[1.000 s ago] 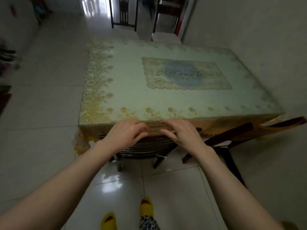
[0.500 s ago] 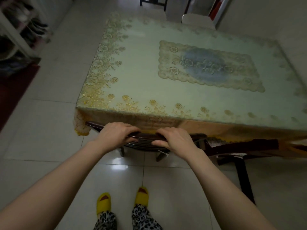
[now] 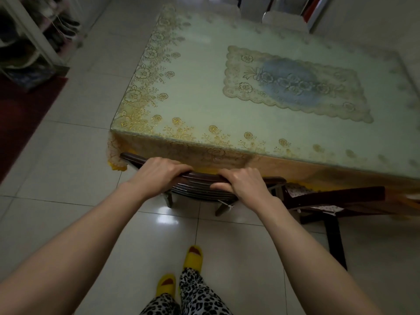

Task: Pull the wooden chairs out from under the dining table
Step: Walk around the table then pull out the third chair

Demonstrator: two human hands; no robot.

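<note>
As you stand at the near edge of the dining table point(image 3: 204, 105), your left hand point(image 3: 156, 176) and right hand point(image 3: 245, 185) curl over the top rail of a dark wooden chair point(image 3: 200, 185), fingers wrapped tight, thumbs beneath. The chair sits tucked under the lace tablecloth point(image 3: 181, 153), only its back and rear legs showing. A second chair point(image 3: 336, 198) stands just beside it, to the right.

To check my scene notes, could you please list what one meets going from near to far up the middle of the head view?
Yellow slippers → left hand and right hand gripping the chair back → tablecloth edge → lace mat.
</note>
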